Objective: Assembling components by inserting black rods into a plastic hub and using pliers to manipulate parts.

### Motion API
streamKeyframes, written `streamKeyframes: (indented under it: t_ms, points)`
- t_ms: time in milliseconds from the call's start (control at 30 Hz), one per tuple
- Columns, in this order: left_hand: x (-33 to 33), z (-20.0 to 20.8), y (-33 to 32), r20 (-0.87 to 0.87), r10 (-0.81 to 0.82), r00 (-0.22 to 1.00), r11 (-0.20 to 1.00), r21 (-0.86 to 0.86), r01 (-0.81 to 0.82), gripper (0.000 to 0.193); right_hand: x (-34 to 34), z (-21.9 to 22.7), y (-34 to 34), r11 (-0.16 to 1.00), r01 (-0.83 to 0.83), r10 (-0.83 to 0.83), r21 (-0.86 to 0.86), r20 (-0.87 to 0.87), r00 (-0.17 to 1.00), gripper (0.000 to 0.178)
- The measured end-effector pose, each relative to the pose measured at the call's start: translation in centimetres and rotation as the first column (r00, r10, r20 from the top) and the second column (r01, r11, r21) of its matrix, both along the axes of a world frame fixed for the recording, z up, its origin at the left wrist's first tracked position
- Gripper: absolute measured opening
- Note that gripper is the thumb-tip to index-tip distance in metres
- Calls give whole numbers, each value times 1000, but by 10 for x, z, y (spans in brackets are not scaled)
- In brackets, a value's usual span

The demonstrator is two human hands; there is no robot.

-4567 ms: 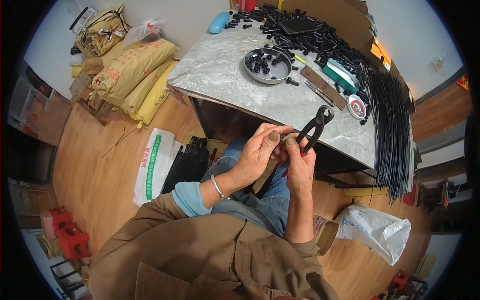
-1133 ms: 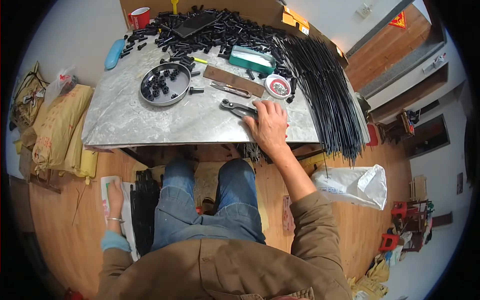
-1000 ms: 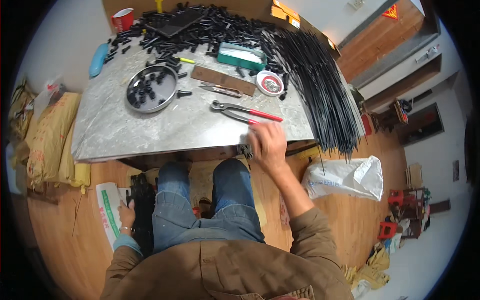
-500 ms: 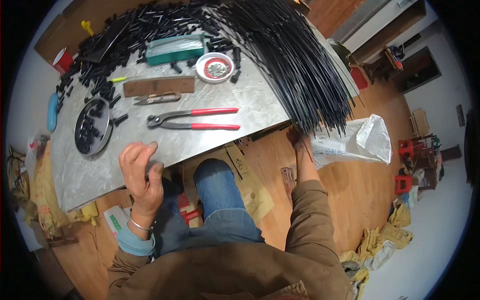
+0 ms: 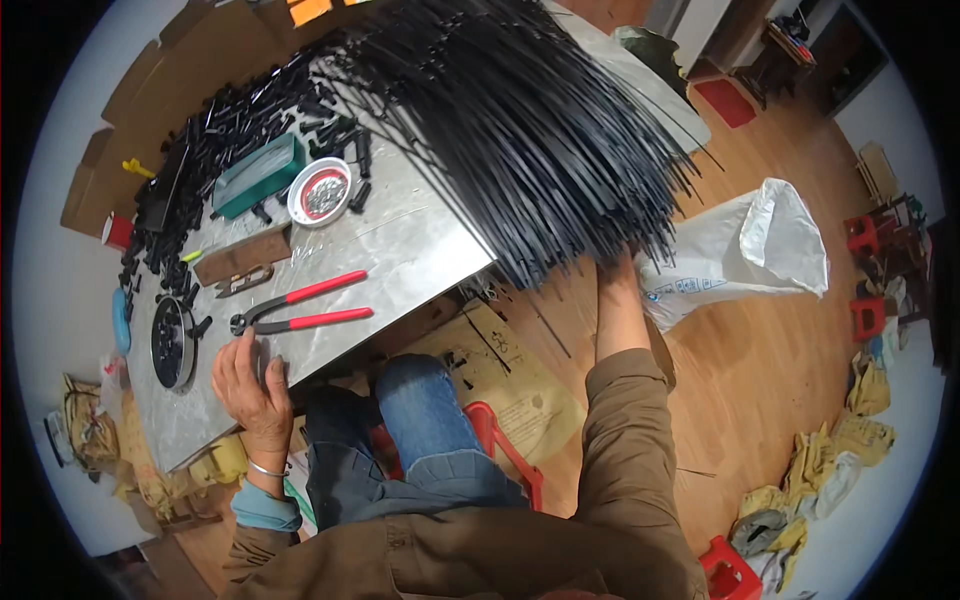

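Observation:
My left hand rests at the table's near edge with its fingers apart and nothing in them. Its fingertips are beside the jaws of the red-handled pincers, perhaps touching them. A large bundle of thin black rods lies across the table and juts past its edge. My right hand reaches under the overhanging rod ends, and its fingers are hidden there. Right of that wrist is a white sack with its mouth spread. Beyond the pincers lie small snips and a brownish flat block.
A round dish of black parts, a white bowl of small metal pieces and a green box stand on the grey table. Black fittings pile up behind. Below are a red stool and flattened cardboard.
The view has shifted, with the table contents now further left. My left hand has come down from its raised pose to the pincers' jaws. My right hand is still at the rod ends.

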State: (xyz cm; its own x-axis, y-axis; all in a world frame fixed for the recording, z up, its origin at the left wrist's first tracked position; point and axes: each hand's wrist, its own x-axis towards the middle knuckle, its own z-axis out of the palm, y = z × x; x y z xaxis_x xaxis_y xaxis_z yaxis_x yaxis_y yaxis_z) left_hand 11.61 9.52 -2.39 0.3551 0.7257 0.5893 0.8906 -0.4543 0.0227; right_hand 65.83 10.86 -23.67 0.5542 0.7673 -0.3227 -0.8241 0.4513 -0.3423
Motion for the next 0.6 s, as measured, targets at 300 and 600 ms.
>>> streamKeyframes:
  t_ms: [300, 600]
  points:
    - [2, -2, 0, -62, 45, 997, 999, -3, -45, 36, -24, -16, -27, 990, 129, -136, 58, 137, 981, 36]
    - [2, -3, 2, -74, 50, 996, 999, -16, -51, 38, -21, -18, -13, 981, 182, -194, 67, 316, 929, 36]
